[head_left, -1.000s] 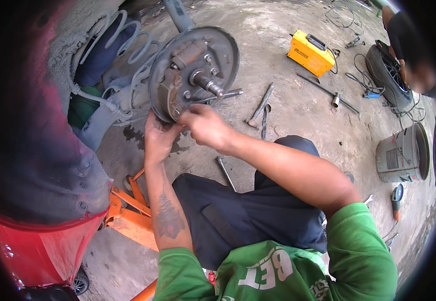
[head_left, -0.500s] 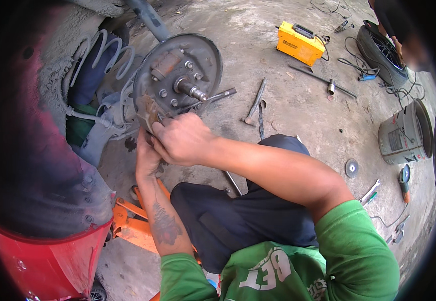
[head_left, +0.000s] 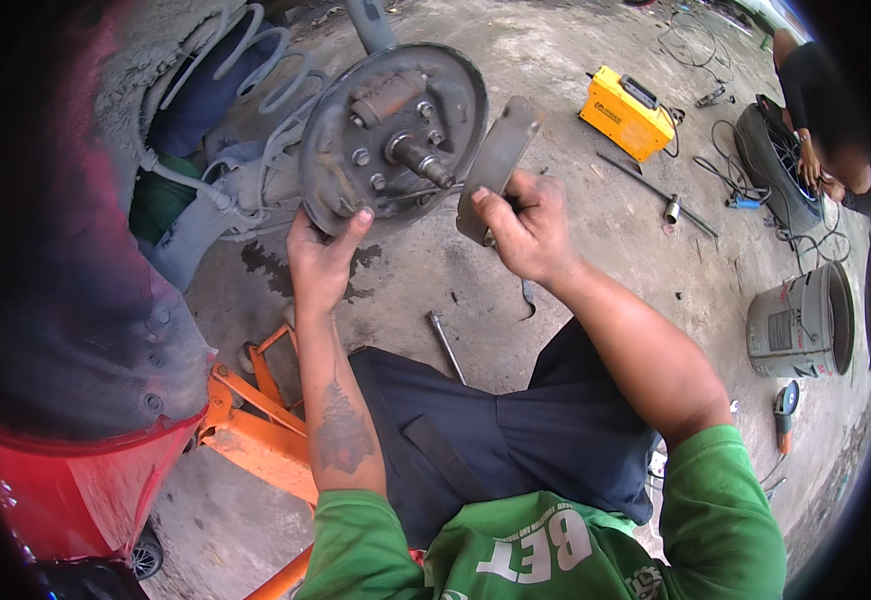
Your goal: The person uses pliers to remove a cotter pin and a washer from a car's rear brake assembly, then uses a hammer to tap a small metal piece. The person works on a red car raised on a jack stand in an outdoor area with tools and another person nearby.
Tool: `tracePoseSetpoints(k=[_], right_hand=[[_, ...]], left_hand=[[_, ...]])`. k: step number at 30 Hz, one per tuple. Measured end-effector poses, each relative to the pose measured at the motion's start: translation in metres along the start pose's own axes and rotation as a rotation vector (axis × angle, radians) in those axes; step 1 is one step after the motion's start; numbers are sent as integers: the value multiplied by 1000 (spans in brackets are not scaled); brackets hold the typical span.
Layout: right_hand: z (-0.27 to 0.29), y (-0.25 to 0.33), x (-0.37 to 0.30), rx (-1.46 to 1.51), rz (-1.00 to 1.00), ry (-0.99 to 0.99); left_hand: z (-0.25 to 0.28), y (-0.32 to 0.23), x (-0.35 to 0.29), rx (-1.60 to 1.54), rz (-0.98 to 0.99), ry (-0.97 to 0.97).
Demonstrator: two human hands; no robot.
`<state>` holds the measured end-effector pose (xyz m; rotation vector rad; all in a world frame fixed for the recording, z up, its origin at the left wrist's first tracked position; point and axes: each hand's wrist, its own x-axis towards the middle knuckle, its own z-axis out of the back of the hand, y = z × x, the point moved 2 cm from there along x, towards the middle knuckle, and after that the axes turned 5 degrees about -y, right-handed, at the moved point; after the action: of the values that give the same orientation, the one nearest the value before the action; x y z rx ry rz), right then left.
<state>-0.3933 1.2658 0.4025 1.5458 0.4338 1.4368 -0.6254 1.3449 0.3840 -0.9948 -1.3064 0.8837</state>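
A round, dirty brake backing plate (head_left: pixel 330 130) stands upright at the upper middle, with bolts and a stub axle (head_left: pixel 420 160) sticking out toward me. My left hand (head_left: pixel 321 255) grips its lower edge, thumb on the front face and fingers partly hidden behind the rim. Right of the plate, my right hand (head_left: pixel 530 225) is closed around the lower part of a curved brake shoe (head_left: pixel 500 150), thumb on its worn outer face. The shoe is held tilted, clear of the bolts. A rusty wheel cylinder (head_left: pixel 387 95) sits near the plate's top.
A coil spring (head_left: pixel 225 50) and red car body (head_left: pixel 85 490) are at left, above an orange floor jack (head_left: pixel 255 440). A steel bar (head_left: pixel 445 345) lies before my knees. Rightward are a yellow machine (head_left: pixel 627 112), cross wrench (head_left: pixel 670 208), tyre (head_left: pixel 775 165), bucket (head_left: pixel 795 325), grinder (head_left: pixel 785 410) and another person (head_left: pixel 820 110).
My hands were together at the plate's lower left. The right hand has moved away to the right with the brake shoe, while the left stays at the rim. My view has shifted.
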Motion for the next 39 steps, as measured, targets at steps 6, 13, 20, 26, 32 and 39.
tracePoseSetpoints(k=[6, 13, 20, 26, 32, 39], right_hand=[[73, -51, 43, -176, -182, -52], [209, -184, -79, -1058, -789, 426], [270, -277, -204, -1049, -1171, 238], [298, -299, -240, -638, -1465, -75], [324, -296, -292, -880, -1311, -44], [335, -300, -339, -681, -1376, -52]], left_hand=[[1, 13, 1, 191, -126, -153], [0, 20, 10, 137, -161, -297], [-3, 17, 12, 136, -188, -300], [8, 17, 11, 108, -96, -301], [25, 14, 13, -390, 24, -45], [59, 28, 22, -345, 214, -48]])
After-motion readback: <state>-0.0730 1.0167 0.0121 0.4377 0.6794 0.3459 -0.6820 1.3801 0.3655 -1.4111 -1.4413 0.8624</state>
